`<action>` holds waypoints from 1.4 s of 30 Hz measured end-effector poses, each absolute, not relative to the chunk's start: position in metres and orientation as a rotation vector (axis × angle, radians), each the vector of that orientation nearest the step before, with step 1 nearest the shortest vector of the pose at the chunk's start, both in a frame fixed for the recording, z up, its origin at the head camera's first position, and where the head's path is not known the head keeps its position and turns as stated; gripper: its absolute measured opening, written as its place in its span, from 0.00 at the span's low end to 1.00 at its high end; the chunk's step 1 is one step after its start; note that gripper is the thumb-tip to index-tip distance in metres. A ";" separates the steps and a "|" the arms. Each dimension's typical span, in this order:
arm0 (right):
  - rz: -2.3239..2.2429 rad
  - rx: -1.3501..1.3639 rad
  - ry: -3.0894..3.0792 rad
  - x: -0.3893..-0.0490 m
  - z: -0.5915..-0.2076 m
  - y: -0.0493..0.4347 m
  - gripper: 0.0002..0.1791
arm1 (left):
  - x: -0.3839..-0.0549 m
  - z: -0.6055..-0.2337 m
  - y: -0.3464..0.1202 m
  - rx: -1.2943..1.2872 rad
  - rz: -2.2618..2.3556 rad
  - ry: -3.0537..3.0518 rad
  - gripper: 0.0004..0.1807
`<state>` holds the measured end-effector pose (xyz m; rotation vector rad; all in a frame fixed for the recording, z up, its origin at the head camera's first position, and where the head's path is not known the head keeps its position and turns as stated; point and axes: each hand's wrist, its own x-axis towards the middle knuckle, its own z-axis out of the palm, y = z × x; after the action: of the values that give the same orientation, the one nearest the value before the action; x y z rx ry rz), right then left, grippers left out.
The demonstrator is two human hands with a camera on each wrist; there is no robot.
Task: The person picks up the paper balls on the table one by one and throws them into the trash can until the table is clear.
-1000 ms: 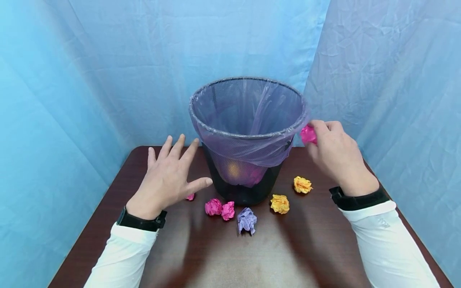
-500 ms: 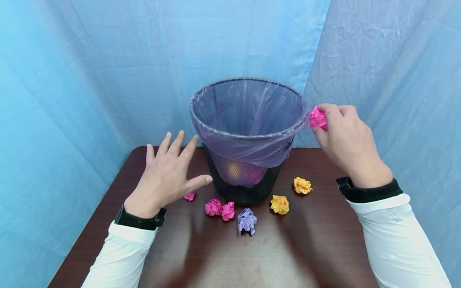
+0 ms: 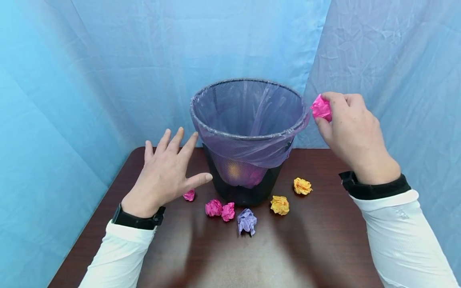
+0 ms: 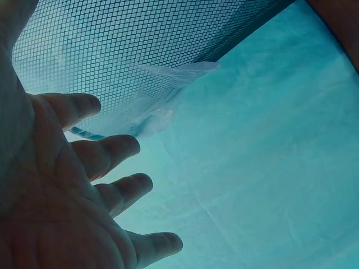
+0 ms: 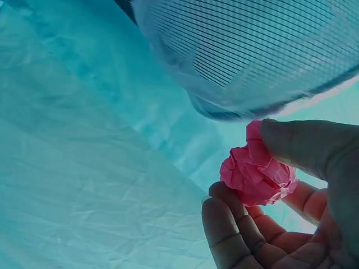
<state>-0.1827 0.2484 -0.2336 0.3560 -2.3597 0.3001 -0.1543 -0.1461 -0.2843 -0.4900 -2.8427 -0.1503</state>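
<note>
Between thumb and fingers, my right hand [image 3: 354,134] pinches a crumpled pink paper ball [image 5: 259,168], level with the rim and just right of a black mesh wastebasket [image 3: 245,196]. A thin purple bag [image 3: 248,150] lines the basket and folds over its rim. Through the mesh, yellow and pink shapes show low inside. My left hand [image 3: 163,174] hovers left of the basket, fingers spread, holding nothing; in the left wrist view its palm [image 4: 56,218] faces the mesh side. Under its thumb a pink paper ball [image 3: 189,195] lies on the table.
On the brown table [image 3: 223,260], two pink balls [image 3: 213,207] touch in front of the basket, beside a purple ball [image 3: 247,221]. Two yellow balls [image 3: 279,205] lie to the right. Blue cloth [image 3: 144,60] hangs behind and along both sides.
My right hand has risen and moved outward to the right with the pink paper ball, from beside the basket's side up to rim height. The left hand has shifted slightly up and left.
</note>
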 end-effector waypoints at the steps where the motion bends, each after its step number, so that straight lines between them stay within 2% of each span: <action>1: 0.298 0.362 -2.348 -0.182 -0.232 0.248 0.25 | -0.154 -0.284 -0.146 -0.489 -0.150 -2.842 0.60; 15: 0.311 0.423 -2.350 -0.175 -0.213 0.228 0.29 | -0.151 -0.281 -0.142 -0.500 -0.131 -2.817 0.60; 28: 0.287 0.499 -2.361 -0.176 -0.212 0.213 0.32 | -0.150 -0.280 -0.141 -0.514 -0.142 -2.796 0.59; 42: 0.271 0.461 -2.461 -0.177 -0.211 0.212 0.34 | -0.151 -0.282 -0.141 -0.509 -0.133 -2.821 0.60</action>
<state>-0.1770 0.2118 -0.2110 0.4611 -2.4609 0.2712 -0.1509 -0.1413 -0.2817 -0.5085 -2.8211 -0.1335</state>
